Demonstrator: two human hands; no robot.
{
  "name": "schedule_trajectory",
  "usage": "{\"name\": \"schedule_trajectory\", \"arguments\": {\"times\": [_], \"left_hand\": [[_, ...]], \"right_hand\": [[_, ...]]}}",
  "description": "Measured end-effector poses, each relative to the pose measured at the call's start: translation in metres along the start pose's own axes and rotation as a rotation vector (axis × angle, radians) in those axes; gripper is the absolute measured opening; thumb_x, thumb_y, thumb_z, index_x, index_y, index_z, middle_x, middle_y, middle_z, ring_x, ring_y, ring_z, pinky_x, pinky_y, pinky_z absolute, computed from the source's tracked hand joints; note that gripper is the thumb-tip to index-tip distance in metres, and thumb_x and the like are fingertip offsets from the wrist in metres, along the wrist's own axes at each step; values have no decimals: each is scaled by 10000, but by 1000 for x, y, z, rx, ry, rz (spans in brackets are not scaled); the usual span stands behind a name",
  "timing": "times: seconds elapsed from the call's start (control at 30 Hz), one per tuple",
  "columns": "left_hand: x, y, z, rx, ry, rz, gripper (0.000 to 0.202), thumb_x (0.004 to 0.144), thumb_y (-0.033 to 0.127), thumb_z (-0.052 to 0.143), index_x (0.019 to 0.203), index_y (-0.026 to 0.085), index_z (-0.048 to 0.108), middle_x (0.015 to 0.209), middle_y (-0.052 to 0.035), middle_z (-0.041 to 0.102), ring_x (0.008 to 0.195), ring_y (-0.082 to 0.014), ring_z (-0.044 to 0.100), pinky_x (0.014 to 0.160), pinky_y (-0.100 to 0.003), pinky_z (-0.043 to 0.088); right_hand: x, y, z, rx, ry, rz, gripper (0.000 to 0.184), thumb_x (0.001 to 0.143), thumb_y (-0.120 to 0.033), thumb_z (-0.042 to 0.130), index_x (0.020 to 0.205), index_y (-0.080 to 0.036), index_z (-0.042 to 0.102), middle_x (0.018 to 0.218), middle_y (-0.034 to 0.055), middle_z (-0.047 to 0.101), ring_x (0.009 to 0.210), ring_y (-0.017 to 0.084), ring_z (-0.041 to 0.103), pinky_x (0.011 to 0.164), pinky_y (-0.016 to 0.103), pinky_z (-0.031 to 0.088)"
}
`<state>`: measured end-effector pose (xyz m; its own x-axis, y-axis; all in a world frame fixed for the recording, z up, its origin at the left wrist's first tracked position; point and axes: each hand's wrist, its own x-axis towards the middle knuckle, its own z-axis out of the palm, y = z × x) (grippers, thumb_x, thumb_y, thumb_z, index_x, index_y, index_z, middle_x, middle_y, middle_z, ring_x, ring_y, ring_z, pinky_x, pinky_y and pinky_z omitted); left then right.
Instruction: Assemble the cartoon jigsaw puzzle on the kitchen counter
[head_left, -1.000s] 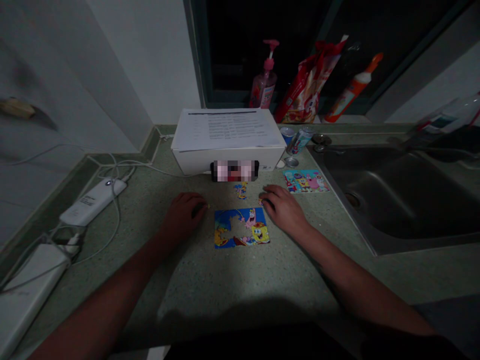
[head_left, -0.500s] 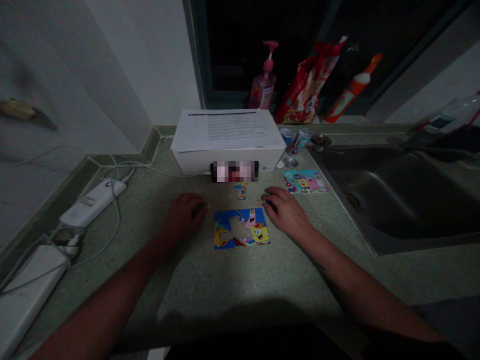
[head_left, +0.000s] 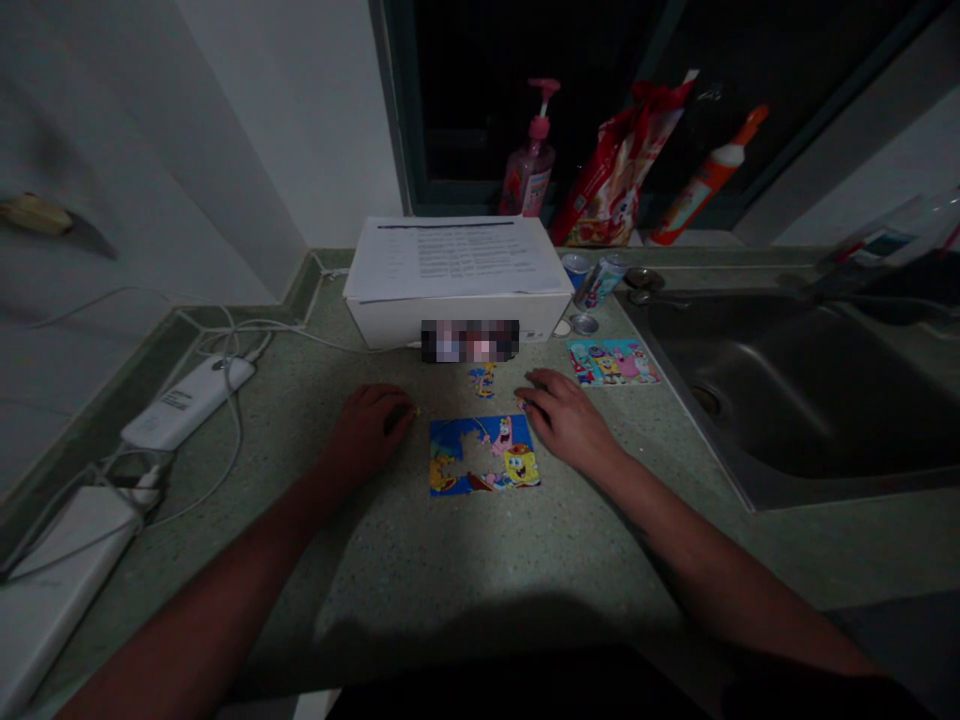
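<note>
A jigsaw puzzle (head_left: 521,465) with cartoon figures on blue lies flat on the counter between my hands. Its frame is joined, and a ragged gap in the middle shows the counter. Left of it, my left hand (head_left: 369,425) rests with fingers curled and thumb and fingertips pinched at a tiny yellowish puzzle piece, mostly hidden. On the other side, my right hand (head_left: 570,418) has its thumb and index finger closed on a small puzzle piece (head_left: 520,403), partly covered. Loose puzzle pieces (head_left: 484,380) lie in a cluster just beyond the puzzle.
Behind the loose pieces, a blurred-out phone (head_left: 469,341) leans on a white box (head_left: 450,310) topped with printed paper. A colourful picture card (head_left: 613,362) lies beside the sink (head_left: 810,490). Cans (head_left: 602,283) stand behind. Cables and a white power bank (head_left: 187,405) are at left.
The view has shifted very slightly. Both hands stay nearly in place, and the puzzle and loose pieces look unchanged.
</note>
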<state>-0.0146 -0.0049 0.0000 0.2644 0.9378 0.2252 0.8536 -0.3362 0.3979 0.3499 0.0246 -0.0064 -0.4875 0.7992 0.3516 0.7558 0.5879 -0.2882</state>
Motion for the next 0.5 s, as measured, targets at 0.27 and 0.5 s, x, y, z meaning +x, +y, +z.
{"name": "schedule_trajectory", "arguments": {"times": [0.27,0.5], "left_hand": [[0,-1,0,4,-10,-6,258,1044,361,570,1106,232,785,1231,-115,767,1202,-321,664,1142,-554,507],[-1,0,0,8,-2,1,260,1055,350,560,1104,212,774,1222,-113,763,1181,-319,660,1126,-535,512]], "right_hand": [[1,1,-1,0,7,25,257,1068,-271,596,1221,-196,788,1358,188,715,1340,368,643,1150,611,557],[2,-1,-2,-13,19,54,207,1057,-270,626,1169,-189,780,1321,188,724,1294,367,666,1134,593,568]]}}
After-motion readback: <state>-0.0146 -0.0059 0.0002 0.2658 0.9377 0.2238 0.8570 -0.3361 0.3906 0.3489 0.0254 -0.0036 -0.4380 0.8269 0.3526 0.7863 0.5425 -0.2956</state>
